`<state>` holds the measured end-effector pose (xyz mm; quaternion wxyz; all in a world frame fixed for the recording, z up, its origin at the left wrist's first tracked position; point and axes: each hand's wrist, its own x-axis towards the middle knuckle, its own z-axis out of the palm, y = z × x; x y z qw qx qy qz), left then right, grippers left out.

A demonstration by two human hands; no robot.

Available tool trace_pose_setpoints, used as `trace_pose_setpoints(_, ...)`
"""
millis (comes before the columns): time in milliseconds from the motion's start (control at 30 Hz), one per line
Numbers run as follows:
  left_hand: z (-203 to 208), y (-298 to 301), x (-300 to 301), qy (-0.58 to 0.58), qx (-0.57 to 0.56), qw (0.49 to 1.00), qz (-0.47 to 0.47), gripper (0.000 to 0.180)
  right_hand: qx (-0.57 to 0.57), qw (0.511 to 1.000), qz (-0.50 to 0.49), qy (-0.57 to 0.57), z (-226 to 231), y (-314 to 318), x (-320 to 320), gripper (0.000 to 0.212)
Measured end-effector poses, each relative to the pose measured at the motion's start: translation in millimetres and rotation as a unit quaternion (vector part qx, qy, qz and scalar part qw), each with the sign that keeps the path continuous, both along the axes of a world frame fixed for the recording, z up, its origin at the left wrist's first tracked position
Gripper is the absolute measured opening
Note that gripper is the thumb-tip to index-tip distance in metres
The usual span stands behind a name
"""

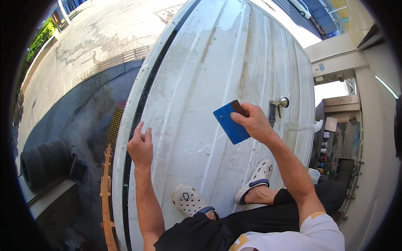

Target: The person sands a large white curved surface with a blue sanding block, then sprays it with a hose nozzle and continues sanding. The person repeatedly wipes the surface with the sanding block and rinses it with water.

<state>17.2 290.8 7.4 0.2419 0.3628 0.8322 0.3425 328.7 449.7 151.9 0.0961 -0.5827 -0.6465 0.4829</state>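
My right hand (256, 122) grips a flat blue squeegee card (231, 125) by its dark upper corner, thumb on top. The card is tilted and held above a white ribbed metal roof (201, 96), marked with dirt and streaks. Toward the left edge of that roof, my left hand (141, 144) is raised with a finger and the thumb apart and nothing visible in it. A spray gun (276, 109) with a round metal end lies to the right of my right hand. Beyond it rests a clear plastic bottle (302, 126).
My feet, in white clogs (188, 200), are on the roof. A dark gap (157, 77) runs along its left edge, with a drop to the ground. Wooden slats (106, 188) and stacked tires (44, 163) stand below left. A wall (379, 125) rises at right.
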Motion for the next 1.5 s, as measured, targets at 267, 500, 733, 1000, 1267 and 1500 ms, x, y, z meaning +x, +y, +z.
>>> trace_pose_setpoints(267, -44.7, 23.6, -50.9, 0.135, 0.108, 0.985, -0.023, 0.055, 0.014, 0.952, 0.017, -0.305, 105.6, 81.4, 72.9, 0.054)
trace_pose_setpoints(500, -59.1, 65.5, -53.6, 0.177, 0.095, 0.976, -0.084, 0.06, 0.006, 0.943, -0.11, -0.315, 129.1, 51.4, 153.6, 0.05)
trace_pose_setpoints(733, -50.1, 117.8, -47.5, 0.19, 0.035, 0.967, -0.164, 0.064, -0.037, 0.962, -0.238, -0.132, 57.7, 44.5, 200.3, 0.043)
trace_pose_setpoints(1000, -33.7, 180.2, -74.3, 0.219, -0.074, 0.942, -0.244, 0.072, -0.054, 0.933, -0.355, 0.03, -44.2, 127.7, 212.1, 0.045)
trace_pose_setpoints(1267, -67.4, 260.7, -88.3, 0.221, -0.15, 0.955, -0.128, 0.096, 0.026, 0.938, -0.307, -0.156, -144.2, 181.0, 188.9, 0.024)
trace_pose_setpoints(1500, -113.8, 262.9, -26.0, 0.256, -0.208, 0.941, 0.081, 0.101, 0.051, 0.947, -0.246, -0.199, -153.1, 171.2, 186.1, 0.031)
